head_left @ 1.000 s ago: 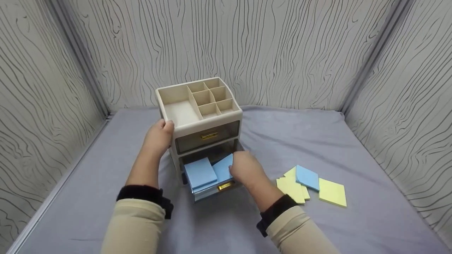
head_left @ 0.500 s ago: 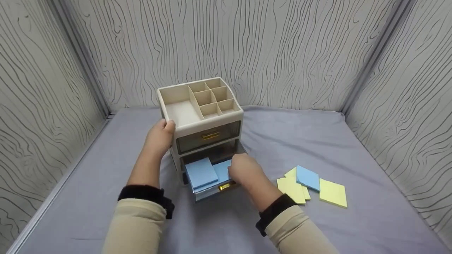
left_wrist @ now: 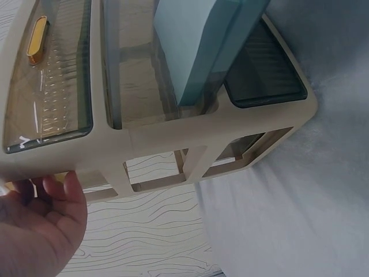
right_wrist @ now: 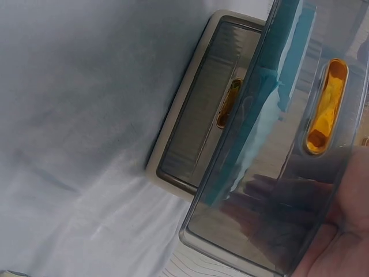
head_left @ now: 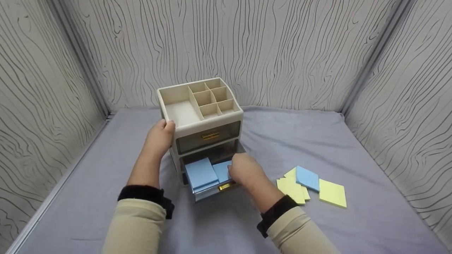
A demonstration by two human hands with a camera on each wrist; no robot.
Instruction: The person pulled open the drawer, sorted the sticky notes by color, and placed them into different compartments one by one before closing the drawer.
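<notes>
A cream desk organizer (head_left: 208, 122) has its middle see-through drawer (head_left: 204, 194) pulled out. My left hand (head_left: 159, 138) grips the organizer's upper left side; in the left wrist view, its fingers (left_wrist: 72, 190) hook into the side opening. Inside the drawer, one blue sticky note pad (head_left: 201, 173) lies at the left, over more blue paper. Beside it, my right hand (head_left: 246, 169) reaches in over the drawer's right end and pinches another blue sticky note pad (head_left: 221, 170). Through the clear front in the right wrist view, the fingers (right_wrist: 253, 210) show at that pad's end.
Right of the organizer, several yellow sticky note pads (head_left: 333, 192) and one blue pad (head_left: 307, 177) lie on the grey cloth (head_left: 370, 218). The organizer's top tray (head_left: 182, 112) has open compartments. Wood-patterned panels (head_left: 282, 53) enclose the back and sides.
My right hand has lowered its blue pad, which stood tilted a second ago and now lies flatter in the drawer. The left hand keeps its grip on the organizer.
</notes>
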